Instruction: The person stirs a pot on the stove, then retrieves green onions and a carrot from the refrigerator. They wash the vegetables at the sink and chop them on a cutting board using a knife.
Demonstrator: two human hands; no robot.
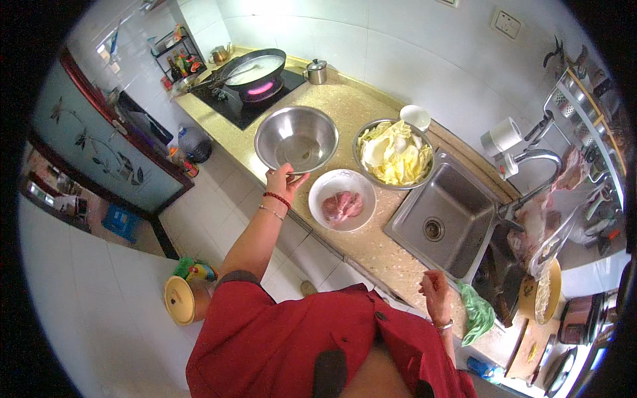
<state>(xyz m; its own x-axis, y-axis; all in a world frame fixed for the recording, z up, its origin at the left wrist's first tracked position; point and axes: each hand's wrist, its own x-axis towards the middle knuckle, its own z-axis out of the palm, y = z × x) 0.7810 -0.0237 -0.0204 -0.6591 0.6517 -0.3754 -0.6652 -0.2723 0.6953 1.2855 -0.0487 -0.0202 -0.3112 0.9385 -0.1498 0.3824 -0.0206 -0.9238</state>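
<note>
My left hand point(285, 182), wearing a red bead bracelet, grips the near rim of a stainless steel bowl point(278, 149) on the counter. A mark shows at the bowl's bottom; whether it is liquid or a reflection I cannot tell. Just right of that hand stands a white bowl point(318, 199) with raw meat point(343, 206) in it. Beyond it, a second metal bowl point(361, 164) is heaped with torn napa cabbage leaves point(395, 151). My right hand point(435, 294) is loosely curled over the counter's front edge, near the sink point(448, 204), with nothing visible in it.
A wok point(256, 69) of whitish liquid sits over a glowing cooktop point(214, 104). Nearby are a lidded metal cup point(316, 72) and a small white bowl point(415, 117). The faucet point(537, 156) overhangs the sink. Rightward lie a green plastic bag point(475, 313) and a cutting board point(530, 348).
</note>
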